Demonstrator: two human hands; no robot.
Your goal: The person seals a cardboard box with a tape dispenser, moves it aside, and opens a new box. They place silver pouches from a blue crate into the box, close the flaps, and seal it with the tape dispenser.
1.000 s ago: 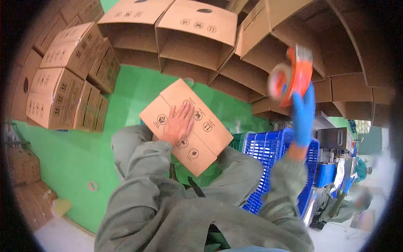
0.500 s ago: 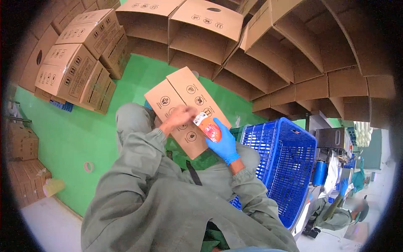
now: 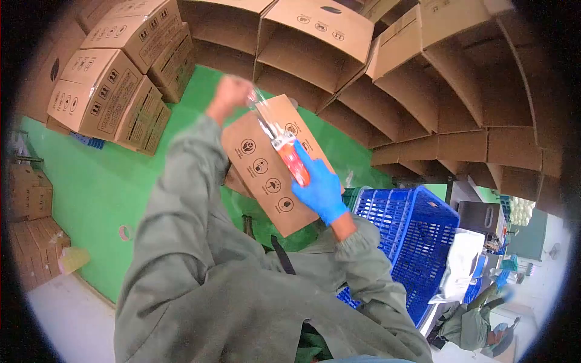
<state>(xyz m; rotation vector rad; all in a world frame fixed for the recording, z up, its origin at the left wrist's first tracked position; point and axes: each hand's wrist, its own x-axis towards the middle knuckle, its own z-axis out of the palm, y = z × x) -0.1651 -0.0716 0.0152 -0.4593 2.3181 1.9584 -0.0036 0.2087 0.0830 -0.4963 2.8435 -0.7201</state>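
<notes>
A cardboard box [image 3: 257,175] with its top flaps closed stands tilted in front of my knees, printed with handling symbols. My right hand [image 3: 321,190], in a blue glove, is wrapped round an orange-red tape dispenser [image 3: 295,164] over the box top. From its white end a strip of clear tape [image 3: 264,118] stretches toward the far left. The tape's other end is pinched in my bare left hand [image 3: 230,97], which is blurred and raised near the box's far left corner.
Blue plastic crates [image 3: 417,242] stand close on my right. Open empty cartons [image 3: 315,54] line the far side, and closed cartons [image 3: 100,91] are stacked at left. A tape roll [image 3: 125,233] lies on the green floor [image 3: 91,193]. A co-worker [image 3: 469,327] is at lower right.
My left hand has moved away from the dispenser, up and to the left, drawing out a length of clear tape. The dispenser stays in my right hand, over the box.
</notes>
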